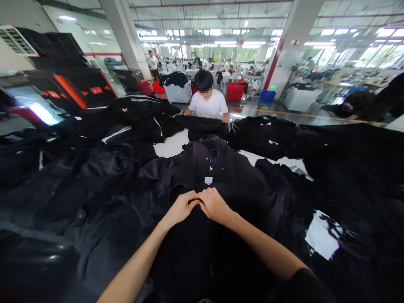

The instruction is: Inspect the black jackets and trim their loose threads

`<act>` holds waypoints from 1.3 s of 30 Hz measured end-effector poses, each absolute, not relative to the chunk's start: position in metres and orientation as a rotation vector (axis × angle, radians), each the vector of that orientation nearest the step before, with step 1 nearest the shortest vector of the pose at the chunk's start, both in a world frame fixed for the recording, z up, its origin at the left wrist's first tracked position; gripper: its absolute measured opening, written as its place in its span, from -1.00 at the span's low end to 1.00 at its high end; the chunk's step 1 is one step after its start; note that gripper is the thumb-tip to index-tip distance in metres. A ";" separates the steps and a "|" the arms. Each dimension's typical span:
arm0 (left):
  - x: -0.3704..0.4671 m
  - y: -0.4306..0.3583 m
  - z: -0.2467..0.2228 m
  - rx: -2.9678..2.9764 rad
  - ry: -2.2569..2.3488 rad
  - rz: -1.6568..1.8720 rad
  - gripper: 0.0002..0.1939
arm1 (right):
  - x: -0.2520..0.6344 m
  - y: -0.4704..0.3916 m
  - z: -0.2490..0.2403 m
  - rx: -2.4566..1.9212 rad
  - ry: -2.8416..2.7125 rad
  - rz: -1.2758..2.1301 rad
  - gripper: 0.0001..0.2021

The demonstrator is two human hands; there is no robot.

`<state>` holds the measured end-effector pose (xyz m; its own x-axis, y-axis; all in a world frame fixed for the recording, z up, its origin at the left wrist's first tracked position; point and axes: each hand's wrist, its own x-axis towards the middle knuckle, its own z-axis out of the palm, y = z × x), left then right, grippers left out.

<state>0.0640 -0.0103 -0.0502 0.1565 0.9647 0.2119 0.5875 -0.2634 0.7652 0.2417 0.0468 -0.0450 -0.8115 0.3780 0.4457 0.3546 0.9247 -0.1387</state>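
Left hand (182, 208) and right hand (217, 206) meet, both pinching black garment (240, 174) spread beneath and beyond them. White label (208, 180) just beyond hands; pale tabletop (170, 145) farther off, co-worker (208, 103) opposite.

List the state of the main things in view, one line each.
Black collared garment, laid out, open at the neck
Left hand, pinching the garment
Right hand, curled on it, touching the left
White tag, flat on the garment
White bin on the left, heaped with dark cloth
Ceiling light, lit
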 end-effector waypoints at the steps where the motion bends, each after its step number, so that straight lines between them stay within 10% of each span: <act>1: 0.065 -0.010 -0.051 1.948 1.476 0.970 -0.85 | 0.243 0.046 -0.045 -0.561 -2.589 0.086 -0.87; 22: 0.060 -0.027 -0.016 2.006 1.958 1.501 -0.80 | 0.273 0.078 -0.030 -0.639 -2.339 0.363 -0.86; 28: 0.025 -0.034 -0.023 1.708 2.384 1.004 -0.57 | 0.282 0.086 -0.023 -0.649 -2.205 0.193 -0.76; 31: 0.025 -0.033 -0.029 1.594 2.272 0.890 -0.83 | 0.281 0.087 -0.025 -0.633 -2.181 0.134 -0.75; 39: 0.029 -0.047 -0.009 0.459 1.158 1.671 -0.73 | 0.295 0.092 -0.021 -0.667 -1.956 0.161 -0.80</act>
<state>0.0287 -0.0474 -0.0086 -0.4188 0.8808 -0.2208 -0.5161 -0.0308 0.8560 0.2952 0.0917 -0.0208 -0.3282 0.5181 0.7899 0.3821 0.8375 -0.3906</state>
